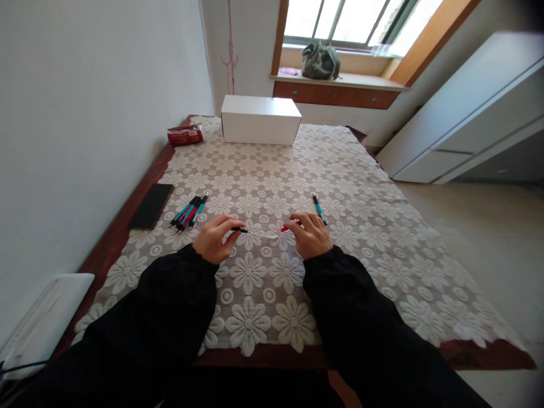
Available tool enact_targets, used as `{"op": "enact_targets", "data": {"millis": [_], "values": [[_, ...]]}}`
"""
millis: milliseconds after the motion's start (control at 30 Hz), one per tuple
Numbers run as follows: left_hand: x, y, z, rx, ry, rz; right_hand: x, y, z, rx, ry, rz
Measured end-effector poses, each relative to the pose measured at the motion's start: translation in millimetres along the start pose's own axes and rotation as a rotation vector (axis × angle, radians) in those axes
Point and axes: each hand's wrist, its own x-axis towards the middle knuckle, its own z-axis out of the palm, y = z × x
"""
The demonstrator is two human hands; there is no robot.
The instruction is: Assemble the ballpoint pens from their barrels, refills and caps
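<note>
Black sleeves [170, 317], floral lace tablecloth [340, 187], wooden table [140, 187], white wall [85, 113], window [352, 20]

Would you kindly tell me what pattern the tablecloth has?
The tablecloth is white lace with large daisy-like flowers, clearest in the head view.

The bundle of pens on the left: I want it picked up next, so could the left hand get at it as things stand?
Probably yes: the bundle of pens lies just beyond the left hand on open cloth, though that hand already pinches a thin refill.

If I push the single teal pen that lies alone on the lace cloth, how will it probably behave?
The teal pen looks slim and round, so it probably rolls sideways, though the bumpy lace cloth may stop it. It seems light and stiff.
</note>
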Motion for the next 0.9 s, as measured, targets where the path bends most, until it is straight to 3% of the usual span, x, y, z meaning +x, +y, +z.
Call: {"op": "enact_targets", "data": {"millis": [333,500,667,900], "values": [[3,9,-12.9,-0.056,0.164,0.014,2,-5,-4,-0.014,0.045,0.019],[5,5,-12.1,-0.061,0.227,0.0,0,0,6,-0.03,0.057,0.036],[3,-10,1.3,-0.058,0.081,-0.074,-6,13,19,-0.025,-0.036,0.031],[-2,-23,9.4,0.083,-0.081,-0.247,-7,15,22,-0.026,-0.079,0.051]]}}
